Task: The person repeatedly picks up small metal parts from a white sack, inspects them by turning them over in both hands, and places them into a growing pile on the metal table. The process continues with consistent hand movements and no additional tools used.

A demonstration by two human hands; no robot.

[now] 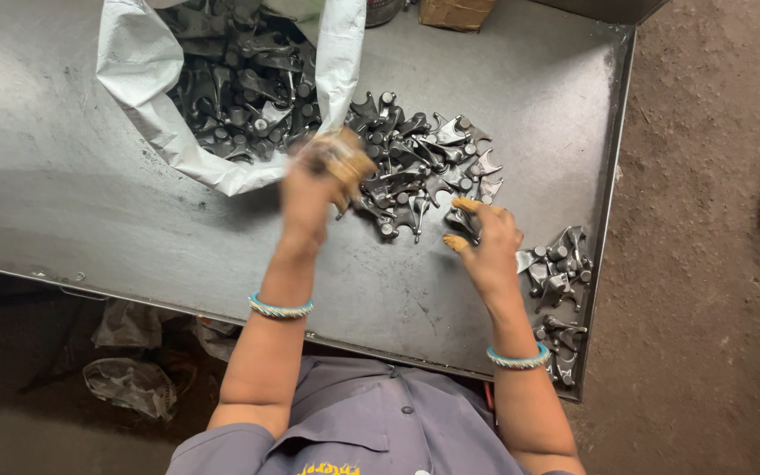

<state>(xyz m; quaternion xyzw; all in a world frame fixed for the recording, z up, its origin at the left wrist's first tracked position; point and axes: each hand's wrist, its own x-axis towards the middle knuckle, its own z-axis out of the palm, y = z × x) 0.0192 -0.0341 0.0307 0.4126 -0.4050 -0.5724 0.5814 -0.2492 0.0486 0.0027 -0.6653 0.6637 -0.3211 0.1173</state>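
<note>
Steel table (90, 176) — white sack (138, 66) (open), both hands near.

left hand (323, 171) blurred, at sack (147, 97) mouth | right hand (485, 242) on metal parts (420, 163)

A grey sheet-metal worktop (72, 176) fills the upper left and middle of the frame. On it lie an open white sack (138, 66) of dark metal parts at the top, a loose heap of parts (420, 154) beside it (spilling toward centre), a smaller pile (560, 268) along the right edge, and a cardboard box (455, 12) at the top.
</note>
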